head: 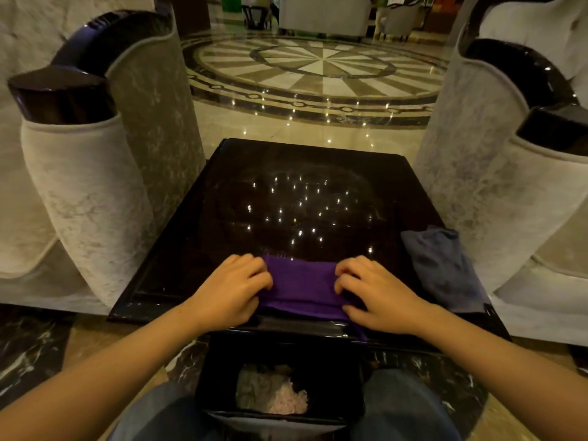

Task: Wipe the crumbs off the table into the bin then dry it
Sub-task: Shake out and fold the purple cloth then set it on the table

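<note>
Now both hands bunching purple cloth (302,289), table (197,249) edge

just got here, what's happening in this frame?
A seated person presses a purple cloth onto the near edge of a glossy black square table, the left hand on its left end and the right hand on its right end. A black bin with crumpled waste inside sits just below that edge, between the knees. A grey-blue cloth lies untouched at the table's right side. No crumbs are discernible on the dark top.
</note>
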A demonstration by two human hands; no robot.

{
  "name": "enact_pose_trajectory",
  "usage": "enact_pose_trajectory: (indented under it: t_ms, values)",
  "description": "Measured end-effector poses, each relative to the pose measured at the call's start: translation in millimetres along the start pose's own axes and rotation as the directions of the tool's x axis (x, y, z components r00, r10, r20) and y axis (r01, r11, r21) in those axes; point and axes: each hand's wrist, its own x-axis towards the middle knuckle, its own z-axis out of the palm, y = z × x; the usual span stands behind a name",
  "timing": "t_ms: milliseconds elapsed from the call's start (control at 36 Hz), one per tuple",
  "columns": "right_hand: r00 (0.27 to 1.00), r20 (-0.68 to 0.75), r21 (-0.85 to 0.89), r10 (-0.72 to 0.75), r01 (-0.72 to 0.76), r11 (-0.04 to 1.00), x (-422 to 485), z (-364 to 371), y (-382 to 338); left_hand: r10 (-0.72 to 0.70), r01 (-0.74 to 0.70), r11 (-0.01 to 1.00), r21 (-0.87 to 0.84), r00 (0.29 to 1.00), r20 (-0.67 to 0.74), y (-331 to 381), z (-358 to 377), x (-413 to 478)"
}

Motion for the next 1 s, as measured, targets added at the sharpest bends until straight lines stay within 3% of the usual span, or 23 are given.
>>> enact_pose_trajectory:
  t_ms: [195,361,445,501,584,751,918,1001]
  values:
    - [1.000,-0.001,0.211,0.011,-0.011,0.978,-4,3,-7,-0.041,0.035,0.973,-0.227,0.999,-0.019,9,9,-15]
    - [0.975,-0.061,0.419,0.212,-0.168,0.892,18,-11,9,-0.363,0.290,0.832,-0.473,0.929,-0.068,-1,2,7]
    - [0.956,0.093,0.475,0.279,-0.289,0.831,32,-13,16,-0.435,0.465,0.719,-0.517,0.881,0.187,-12,-1,19]
    - [0.931,0.240,0.499,0.274,-0.360,0.788,40,-12,17,-0.376,0.541,0.645,-0.540,0.840,0.392,-18,-5,25]
    - [0.879,0.414,0.498,0.239,-0.438,0.748,50,-9,14,-0.280,0.569,0.651,-0.502,0.796,0.537,-20,-8,31]
    - [0.850,0.504,0.519,0.152,-0.439,0.734,62,-13,10,-0.220,0.494,0.706,-0.507,0.834,0.506,-13,-10,37]
    - [0.878,0.461,0.595,0.125,-0.411,0.690,66,-12,8,-0.220,0.405,0.784,-0.471,0.890,0.399,-16,-16,48]
    - [0.888,0.439,0.662,0.135,-0.422,0.619,68,-7,8,-0.246,0.376,0.787,-0.490,0.918,0.310,-18,-20,58]
